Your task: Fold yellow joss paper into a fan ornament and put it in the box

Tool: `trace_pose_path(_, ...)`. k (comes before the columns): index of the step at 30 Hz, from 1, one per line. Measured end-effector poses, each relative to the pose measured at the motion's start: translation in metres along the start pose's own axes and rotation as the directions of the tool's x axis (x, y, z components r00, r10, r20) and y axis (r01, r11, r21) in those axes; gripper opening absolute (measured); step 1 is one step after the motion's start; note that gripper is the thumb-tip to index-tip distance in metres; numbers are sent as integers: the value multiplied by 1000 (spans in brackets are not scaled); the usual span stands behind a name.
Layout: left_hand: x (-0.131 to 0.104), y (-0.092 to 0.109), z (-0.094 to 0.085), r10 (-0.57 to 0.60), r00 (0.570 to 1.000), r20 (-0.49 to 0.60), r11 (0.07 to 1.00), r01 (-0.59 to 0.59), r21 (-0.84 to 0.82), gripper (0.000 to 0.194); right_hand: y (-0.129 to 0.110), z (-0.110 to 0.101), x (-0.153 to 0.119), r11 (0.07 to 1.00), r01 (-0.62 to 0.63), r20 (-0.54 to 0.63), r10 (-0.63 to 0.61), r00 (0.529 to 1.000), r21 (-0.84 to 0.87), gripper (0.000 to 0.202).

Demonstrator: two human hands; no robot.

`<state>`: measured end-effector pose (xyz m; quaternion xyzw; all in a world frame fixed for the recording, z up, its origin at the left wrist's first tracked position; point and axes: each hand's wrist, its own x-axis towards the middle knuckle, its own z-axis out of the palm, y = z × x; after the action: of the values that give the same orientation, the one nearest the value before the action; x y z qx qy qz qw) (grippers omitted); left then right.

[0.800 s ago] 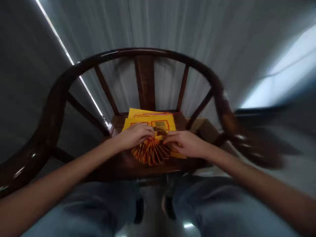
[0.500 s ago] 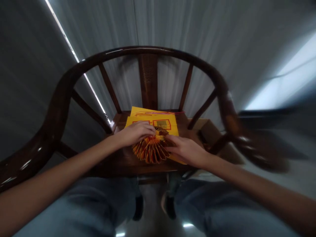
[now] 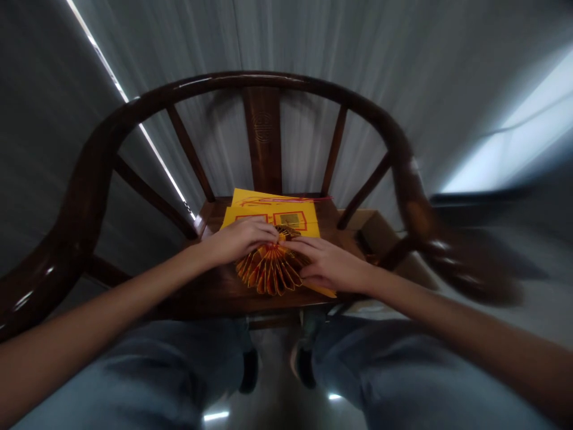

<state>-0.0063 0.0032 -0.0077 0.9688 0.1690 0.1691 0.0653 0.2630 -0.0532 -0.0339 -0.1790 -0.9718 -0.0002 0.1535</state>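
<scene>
A pleated paper rosette (image 3: 271,275) in orange-red and gold lies spread on the chair seat, its folds fanning out toward me. My left hand (image 3: 244,240) is closed at its center from the left, fingertips pinching the gathered folds. From the right, my right hand (image 3: 333,263) grips the rosette too, the index finger stretched to the center and the thumb side against the outer pleats. My fingers hide part of the middle. Beneath and behind it are yellow paper sheets (image 3: 229,218) with red-framed prints. Thin red and pink strings (image 3: 286,199) rest across the rear sheet.
The dark wooden chair (image 3: 264,79) has a curved back rail and arms around the seat. An open cardboard box (image 3: 389,239) stands on the floor at the right. Grey curtain-like material (image 3: 304,36) hangs behind the chair. My legs (image 3: 179,370) are in front.
My right index finger has moved left onto the rosette's center, beside my left fingertips. My left hand keeps its pinch. The view has shifted slightly.
</scene>
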Motion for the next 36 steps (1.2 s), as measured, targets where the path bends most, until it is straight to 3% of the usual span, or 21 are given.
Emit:
trace_pose_path(8, -1, -2, 1, 26, 1000, -8, 1000, -26, -4, 27, -5, -1, -1, 983, -51, -6, 53, 999, 177, 13)
trace_pose_path(12, -2, -3, 1, 25, 1000, -17, 1000, -25, 10, 28, -3, -9, -13, 956, -153, -61, 173, 983, 252, 35)
trace_pose_path(16, -3, -4, 1, 48, 999, -15, 998, -48, 35, 29, 4, -5, -26, 939, -225, -81, 254, 964, 259, 44)
trace_pose_path(31, -5, -9, 5, 21, 998, -52, 1000, -21, 3, 30, 7, 7, -24, 965, -147, -102, 172, 980, 216, 41)
trace_pose_path(36, -5, -7, 4, 20, 998, -57, 999, -21, -29, 29, 7, 9, -21, 973, -129, -122, 154, 980, 192, 29)
